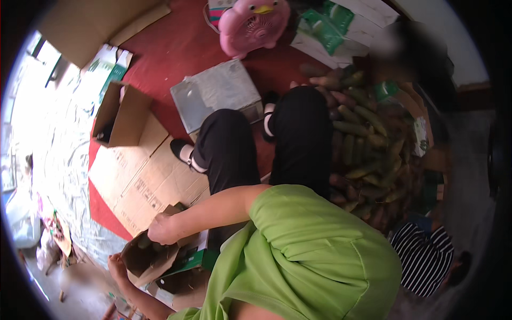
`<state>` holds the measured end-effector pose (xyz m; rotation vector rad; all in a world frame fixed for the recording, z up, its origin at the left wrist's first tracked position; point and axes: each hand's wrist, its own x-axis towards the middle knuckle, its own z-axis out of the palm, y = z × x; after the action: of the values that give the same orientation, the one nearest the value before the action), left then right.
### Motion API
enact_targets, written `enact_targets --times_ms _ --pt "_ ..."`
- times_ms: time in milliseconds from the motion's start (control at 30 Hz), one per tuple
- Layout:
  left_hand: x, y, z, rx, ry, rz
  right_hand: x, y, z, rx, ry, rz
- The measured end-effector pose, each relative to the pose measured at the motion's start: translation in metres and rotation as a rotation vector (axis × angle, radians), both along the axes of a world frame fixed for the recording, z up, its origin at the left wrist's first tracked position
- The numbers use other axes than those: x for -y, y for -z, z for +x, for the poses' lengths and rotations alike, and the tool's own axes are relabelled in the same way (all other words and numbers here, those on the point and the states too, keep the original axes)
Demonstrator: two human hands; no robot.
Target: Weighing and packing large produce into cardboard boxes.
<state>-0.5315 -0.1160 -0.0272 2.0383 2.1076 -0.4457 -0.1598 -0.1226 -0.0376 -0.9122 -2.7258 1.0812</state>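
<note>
A small brown cardboard box (140, 274) stands at the lower left beside my legs, tilted, its top facing up. Inside it a few pale greenish, rounded things show, too dim to name. My left hand (116, 264) is closed on the box's left edge. At the far rim, my right hand (163, 229) is curled shut against the cardboard, its fingertips hidden from view. Right beside the box is a green and white carton (194, 258), partly covered by my right arm.
Long green and reddish-brown produce (360, 152) lies heaped on the right. Flattened cardboard (144, 186) covers red floor at left, near an open carton (125, 120). A grey box (213, 88) and pink fan (253, 26) stand ahead. A person in a striped shirt (421, 258) is lower right.
</note>
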Motion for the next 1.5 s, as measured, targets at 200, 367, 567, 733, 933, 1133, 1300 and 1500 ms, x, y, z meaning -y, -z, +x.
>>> enact_targets --times_ms 200,367,567,733,933,1133,1300,1500 --pt "-0.064 0.007 0.123 0.440 0.183 0.030 -0.029 -0.030 0.066 -0.212 0.240 0.042" --pt "-0.094 0.081 0.210 0.435 0.334 0.003 -0.038 -0.062 0.152 -0.450 0.548 0.137" --pt "-0.061 0.171 0.252 0.344 0.376 -0.454 -0.041 -0.075 0.313 -0.731 0.960 0.389" --pt "-0.015 0.186 0.262 -0.472 0.679 -1.025 -0.016 -0.076 0.427 -0.705 1.324 0.413" --pt "0.010 0.190 0.234 -0.506 0.499 -0.909 0.005 -0.019 0.511 -0.965 1.649 0.127" --pt "0.005 0.192 0.207 -0.362 0.278 -0.605 -0.013 0.006 0.558 -0.911 1.800 0.055" --pt "-0.051 0.095 0.306 0.531 -0.086 0.193 -0.015 0.025 0.626 -0.929 1.966 -0.102" --pt "-0.106 -0.056 0.471 0.878 0.389 0.725 -0.083 0.048 0.678 -1.317 1.917 -0.241"
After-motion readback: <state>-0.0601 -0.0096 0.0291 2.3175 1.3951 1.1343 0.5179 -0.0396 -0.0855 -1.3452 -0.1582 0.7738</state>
